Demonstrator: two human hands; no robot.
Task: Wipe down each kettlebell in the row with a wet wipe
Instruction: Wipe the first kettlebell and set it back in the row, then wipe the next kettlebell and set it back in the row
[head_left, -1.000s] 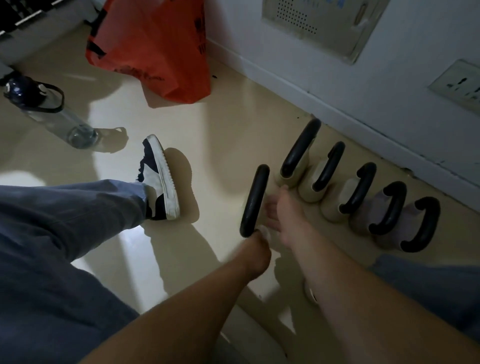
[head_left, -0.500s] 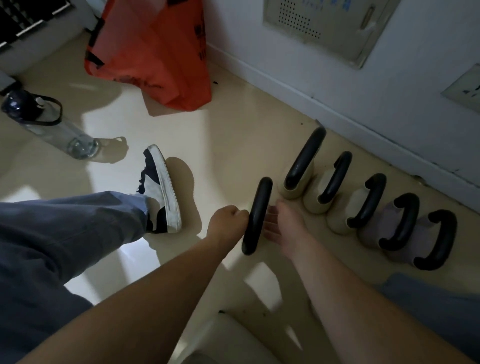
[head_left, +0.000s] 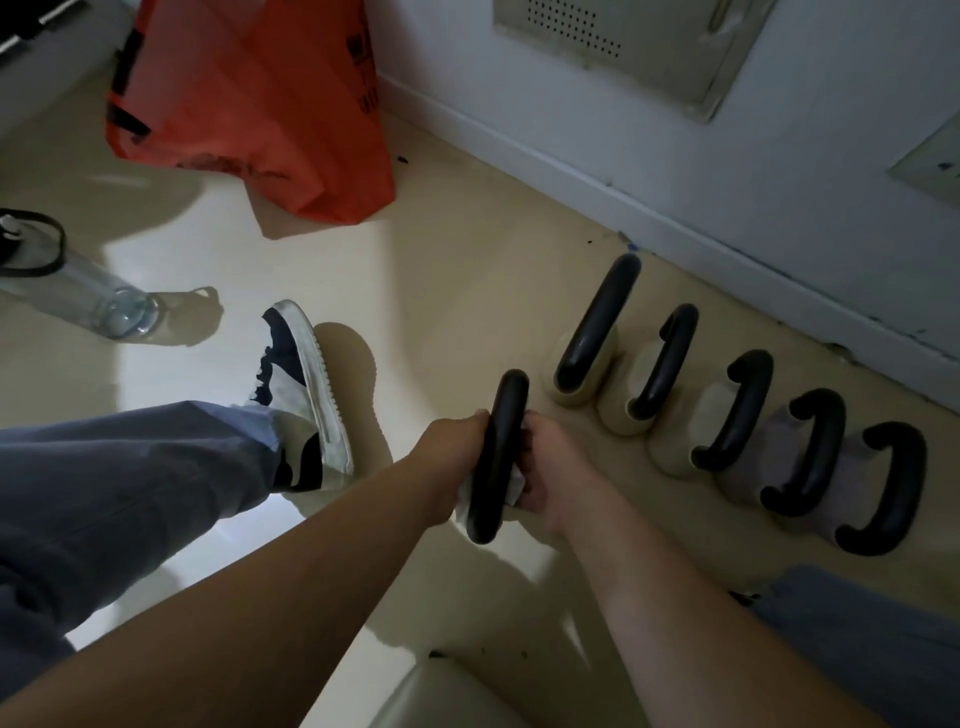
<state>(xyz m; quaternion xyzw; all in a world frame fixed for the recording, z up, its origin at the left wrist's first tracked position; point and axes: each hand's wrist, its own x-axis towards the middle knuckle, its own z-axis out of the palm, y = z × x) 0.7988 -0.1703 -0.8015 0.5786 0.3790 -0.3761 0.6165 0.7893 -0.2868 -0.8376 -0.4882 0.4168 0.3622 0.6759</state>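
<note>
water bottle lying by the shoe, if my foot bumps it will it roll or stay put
The water bottle lies on its side on the smooth floor, and its body looks round, so it will probably roll. It seems mostly empty and clear plastic, so likely light and easily knocked. Its strap loop might check the roll.

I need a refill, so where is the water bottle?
The water bottle lies on the floor at the head view's far left, beyond the sneaker.

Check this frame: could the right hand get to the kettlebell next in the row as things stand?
Probably yes. The right hand sits at the near kettlebell's handle, and the next kettlebell stands just beyond on bare floor, nothing between. The hand appears to hold a wipe.
</note>
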